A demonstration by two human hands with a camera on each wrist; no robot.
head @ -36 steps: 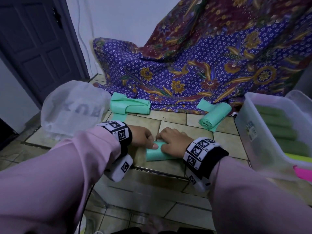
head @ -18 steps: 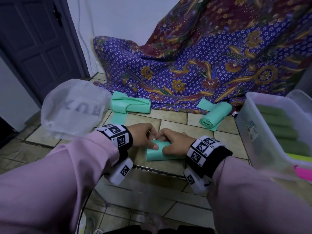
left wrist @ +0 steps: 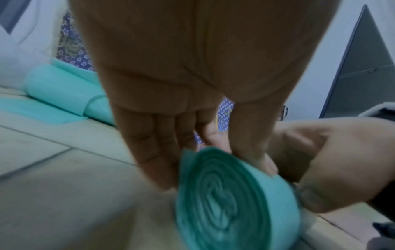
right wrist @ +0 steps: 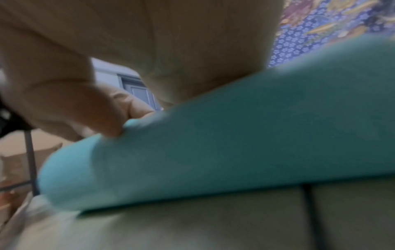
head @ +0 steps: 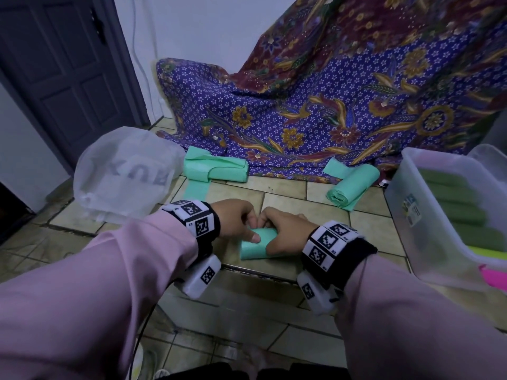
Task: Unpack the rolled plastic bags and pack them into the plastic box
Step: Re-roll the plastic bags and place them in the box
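A mint-green bag roll (head: 255, 246) lies on the tiled floor between both hands. My left hand (head: 241, 223) pinches its left end, thumb on top; the left wrist view shows the roll's spiral end (left wrist: 222, 206) with fingers behind it. My right hand (head: 285, 234) curls over the roll's right part, its thumb pressing on the roll (right wrist: 213, 152) in the right wrist view. The clear plastic box (head: 411, 223) stands at the right with several green rolls (head: 452, 212) stacked inside. Another roll (head: 354, 189) lies beyond, a partly unrolled one (head: 216, 168) at the back left.
A translucent white plastic bag (head: 123, 174) sits at the left. A purple floral cloth (head: 329, 111) drapes across the back. A dark door (head: 63, 64) is at the far left. Something pink (head: 493, 275) pokes out beside the box's near corner.
Both hands have stayed on the roll and shifted their fingers slightly; more of the roll's left end shows now. Nothing else has moved.
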